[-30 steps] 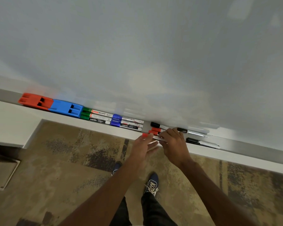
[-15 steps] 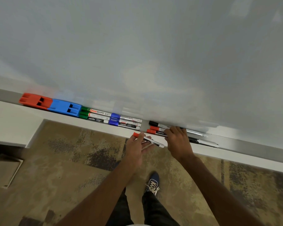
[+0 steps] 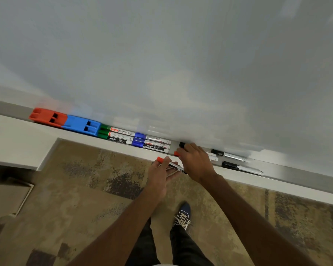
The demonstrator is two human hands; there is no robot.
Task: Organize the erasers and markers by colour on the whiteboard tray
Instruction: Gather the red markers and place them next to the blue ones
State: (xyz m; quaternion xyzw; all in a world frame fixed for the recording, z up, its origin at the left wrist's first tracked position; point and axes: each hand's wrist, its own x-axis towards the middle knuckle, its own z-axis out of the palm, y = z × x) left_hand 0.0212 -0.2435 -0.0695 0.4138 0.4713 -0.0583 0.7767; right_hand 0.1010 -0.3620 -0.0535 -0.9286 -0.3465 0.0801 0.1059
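Observation:
On the whiteboard tray (image 3: 296,174) lie, from the left, a red eraser (image 3: 47,116), a blue eraser (image 3: 82,125), three green markers (image 3: 115,133) and three blue markers (image 3: 152,144). My left hand (image 3: 161,174) holds a red-capped marker (image 3: 170,165) just in front of the tray's edge. My right hand (image 3: 195,162) rests on the tray over a black-capped marker (image 3: 182,144) and a red-capped marker (image 3: 176,153), covering most of both. Two more black markers (image 3: 229,155) (image 3: 240,167) lie to the right.
The white board (image 3: 161,64) rises behind the tray. A white ledge (image 3: 13,143) juts out at the left. Below are patterned carpet (image 3: 75,198), my legs and a dark blue shoe (image 3: 183,215).
My left hand has lifted one red marker off the tray and drawn it toward me. My right hand slid left over the black and red markers.

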